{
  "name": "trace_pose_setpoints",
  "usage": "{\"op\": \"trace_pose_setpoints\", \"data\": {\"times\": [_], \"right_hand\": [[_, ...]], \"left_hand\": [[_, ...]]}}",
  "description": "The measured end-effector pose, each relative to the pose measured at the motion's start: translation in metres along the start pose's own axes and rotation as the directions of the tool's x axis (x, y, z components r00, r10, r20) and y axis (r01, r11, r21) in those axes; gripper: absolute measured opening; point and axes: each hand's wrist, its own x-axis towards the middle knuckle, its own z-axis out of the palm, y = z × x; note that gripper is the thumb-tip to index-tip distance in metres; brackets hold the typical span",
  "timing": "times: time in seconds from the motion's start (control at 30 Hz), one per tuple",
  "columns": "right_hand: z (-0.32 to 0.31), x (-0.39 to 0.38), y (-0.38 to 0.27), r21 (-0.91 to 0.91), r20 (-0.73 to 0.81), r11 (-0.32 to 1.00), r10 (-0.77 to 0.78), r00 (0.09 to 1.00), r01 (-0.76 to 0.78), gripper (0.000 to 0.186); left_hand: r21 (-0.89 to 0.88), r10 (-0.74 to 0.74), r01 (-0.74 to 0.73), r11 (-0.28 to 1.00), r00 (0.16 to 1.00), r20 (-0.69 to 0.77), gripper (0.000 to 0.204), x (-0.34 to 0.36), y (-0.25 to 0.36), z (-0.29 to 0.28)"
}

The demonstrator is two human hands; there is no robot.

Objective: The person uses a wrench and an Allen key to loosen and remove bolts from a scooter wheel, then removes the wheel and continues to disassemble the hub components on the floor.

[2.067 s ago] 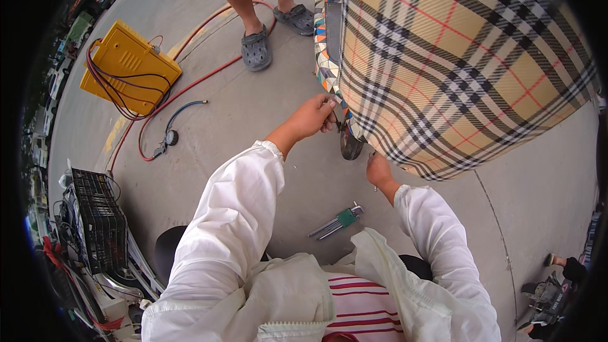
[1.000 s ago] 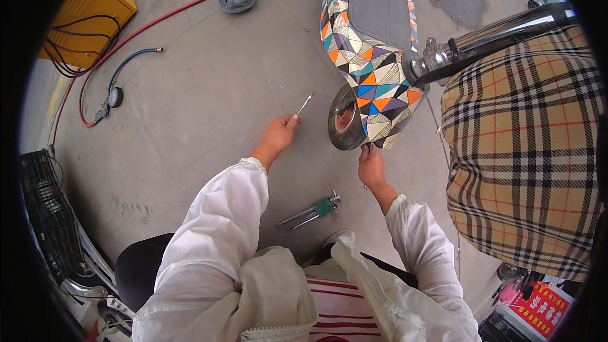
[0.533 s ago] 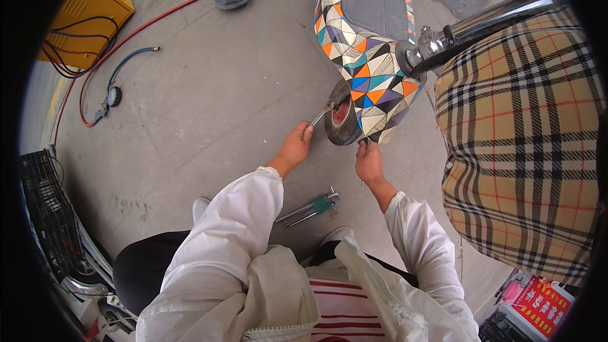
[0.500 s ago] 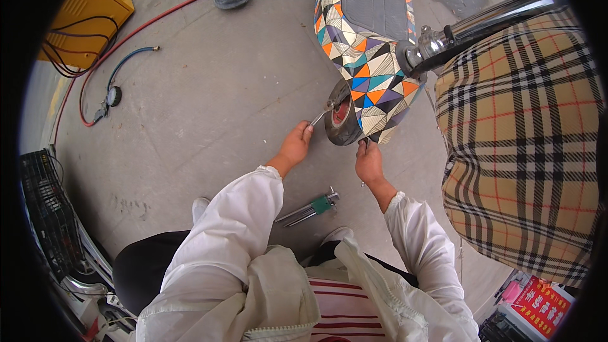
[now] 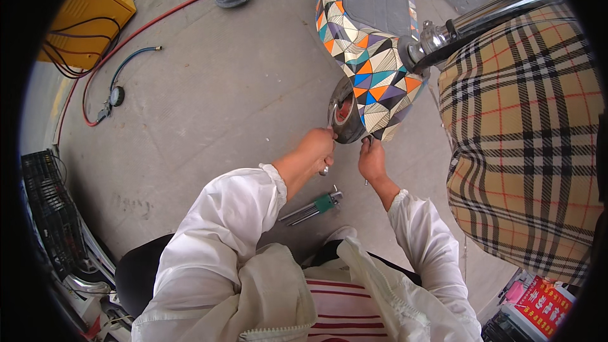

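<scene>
My left hand [image 5: 316, 150] is wrapped around a metal tool [image 5: 324, 170], its upper end up by the hub side of the scooter wheel [image 5: 349, 132] — whether it is seated on anything, I can't tell. My right hand [image 5: 372, 161] is closed too, on a slim metal piece [image 5: 366, 182] mostly hidden by my fingers, just below the tip of the patterned body [image 5: 380, 82]. The wheel sits straight ahead of me, partly under that body. To do this well, I'd want the tool sitting square and full before leaning on it, the right hand steady, and a smooth pull so nothing slips onto the rim. For room, the body's edge overhangs the wheel and limits me on the right, where the plaid cover [image 5: 525, 145] also hangs near my sleeve. The wider swing is leftward over the concrete floor [image 5: 215, 95], well short of the gauge [image 5: 116, 96] — but low down, the green-held key set [image 5: 324, 203] lies near my left wrist.
</scene>
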Motion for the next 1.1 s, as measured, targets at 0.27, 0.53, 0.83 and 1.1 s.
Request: {"op": "trace_pose_setpoints", "data": {"times": [0.27,0.53,0.83,1.1], "right_hand": [[0.014,-0.004,-0.012,0.058,-0.02,0.998,0.039,0.999,-0.038,0.017],[0.009,-0.004,0.008,-0.037,-0.022,0.997,-0.073,0.997,0.072,0.023],[-0.046,-0.015,-0.037,0.47,0.555,0.573,0.4,0.729,-0.672,0.037],[-0.055,-0.03,-0.038,0.577,0.53,0.518,0.35,0.772,-0.631,0.033]], "left_hand": [[0.358,0.371,-0.294,0.886,0.914,-0.166,0.031,-0.005,-0.009,-0.029],[0.72,0.654,-0.461,0.519,0.756,0.012,0.033,0.031,-0.044,-0.05],[0.653,0.772,-0.631,0.418,0.626,0.111,0.028,0.067,-0.052,-0.06],[0.396,0.401,-0.309,0.865,0.9,-0.173,0.023,0.018,-0.028,0.005]]}}
